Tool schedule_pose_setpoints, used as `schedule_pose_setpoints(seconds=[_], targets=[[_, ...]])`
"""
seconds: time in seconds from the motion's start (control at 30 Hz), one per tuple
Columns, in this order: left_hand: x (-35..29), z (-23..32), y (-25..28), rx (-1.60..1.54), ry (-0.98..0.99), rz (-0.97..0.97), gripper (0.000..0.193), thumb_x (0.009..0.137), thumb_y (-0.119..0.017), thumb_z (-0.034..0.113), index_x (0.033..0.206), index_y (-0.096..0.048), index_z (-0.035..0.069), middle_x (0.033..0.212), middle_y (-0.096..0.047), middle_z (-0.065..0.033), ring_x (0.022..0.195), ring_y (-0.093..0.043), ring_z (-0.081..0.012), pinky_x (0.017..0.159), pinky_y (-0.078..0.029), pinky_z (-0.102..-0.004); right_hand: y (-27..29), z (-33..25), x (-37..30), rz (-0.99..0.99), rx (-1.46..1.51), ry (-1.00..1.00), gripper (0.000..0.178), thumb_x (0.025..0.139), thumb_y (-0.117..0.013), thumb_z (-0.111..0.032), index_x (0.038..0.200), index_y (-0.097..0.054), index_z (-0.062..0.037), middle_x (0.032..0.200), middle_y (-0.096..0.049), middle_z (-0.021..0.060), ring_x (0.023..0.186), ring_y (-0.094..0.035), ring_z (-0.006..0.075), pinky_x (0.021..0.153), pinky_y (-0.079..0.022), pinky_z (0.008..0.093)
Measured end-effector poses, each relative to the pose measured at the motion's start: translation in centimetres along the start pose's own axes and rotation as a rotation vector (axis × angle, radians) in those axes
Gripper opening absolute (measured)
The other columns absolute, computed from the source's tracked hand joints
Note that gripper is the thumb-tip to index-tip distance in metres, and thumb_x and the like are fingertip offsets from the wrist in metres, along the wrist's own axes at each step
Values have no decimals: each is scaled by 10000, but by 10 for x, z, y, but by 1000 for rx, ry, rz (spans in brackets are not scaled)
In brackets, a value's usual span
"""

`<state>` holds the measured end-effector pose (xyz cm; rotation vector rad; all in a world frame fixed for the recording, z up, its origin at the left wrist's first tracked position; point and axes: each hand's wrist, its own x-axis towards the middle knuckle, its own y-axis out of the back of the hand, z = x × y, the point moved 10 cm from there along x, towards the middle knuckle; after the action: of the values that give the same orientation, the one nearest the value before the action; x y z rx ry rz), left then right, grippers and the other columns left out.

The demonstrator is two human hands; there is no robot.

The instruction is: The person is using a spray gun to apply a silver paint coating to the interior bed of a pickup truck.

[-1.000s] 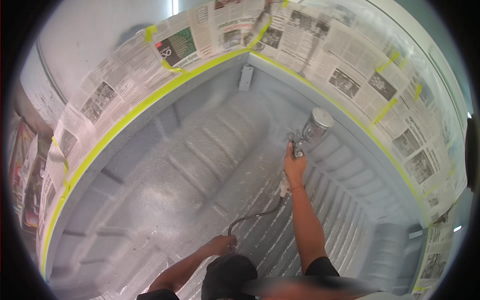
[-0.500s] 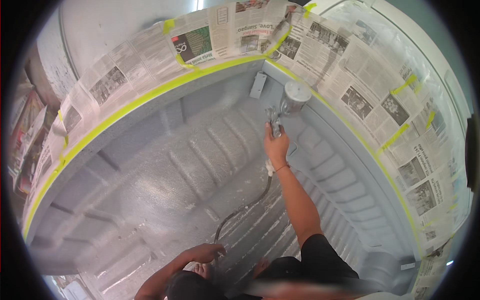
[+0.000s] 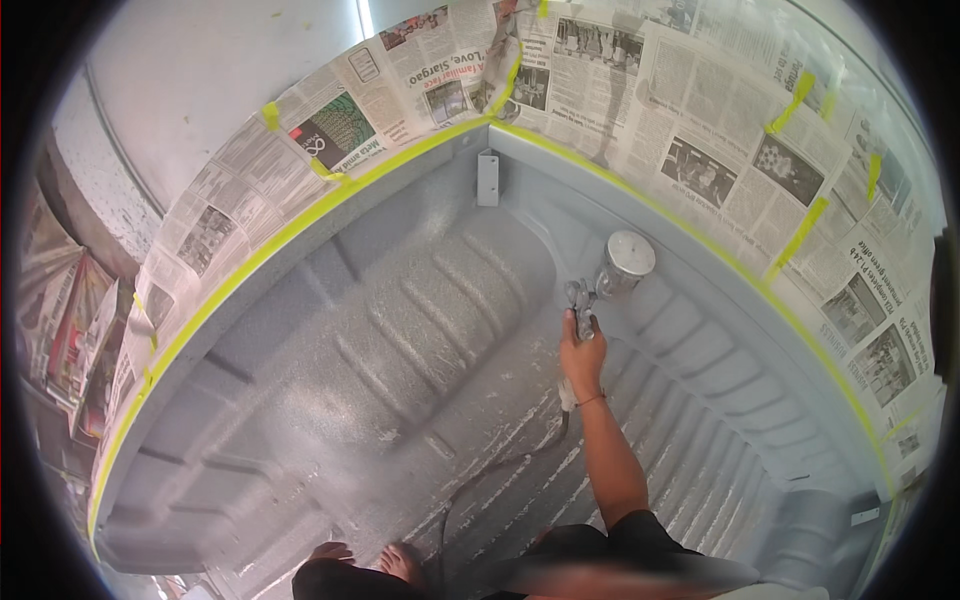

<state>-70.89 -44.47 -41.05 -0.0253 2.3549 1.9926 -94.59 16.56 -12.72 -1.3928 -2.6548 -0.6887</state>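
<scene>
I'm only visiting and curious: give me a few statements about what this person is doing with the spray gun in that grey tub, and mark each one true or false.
1. The right hand grips a spray gun with a metal cup on top. True.
2. The tub's rim is edged with red tape. False: the tape is yellow-green.
3. Newspaper covers the walls above the tape. True.
4. A hose trails down from the spray gun. True.
5. The left hand also holds the spray gun. False: it stays low, near the bottom edge.
</scene>
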Motion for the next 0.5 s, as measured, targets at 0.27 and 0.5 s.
schedule_pose_setpoints(seconds=[0.27,0.5], targets=[[-24,51,45,28,102,363,272,876,-535,121,1089,-517,-47,936,-576,-208,914,-561,-383,800,-446,-476,-34,-59,18,-45,210,141,346,914,-629,-291,954,-612,53,804,-661,227,769,-651,360,716,-481,407],[-21,46,17,-155,168,132,361,893,-538,123,1197,-472,-61,1124,-604,-279,1085,-574,-473,914,-445,-559,-24,-41,23,20,237,90,398,917,-634,-291,1067,-602,76,956,-674,224,899,-643,332,807,-466,389]])
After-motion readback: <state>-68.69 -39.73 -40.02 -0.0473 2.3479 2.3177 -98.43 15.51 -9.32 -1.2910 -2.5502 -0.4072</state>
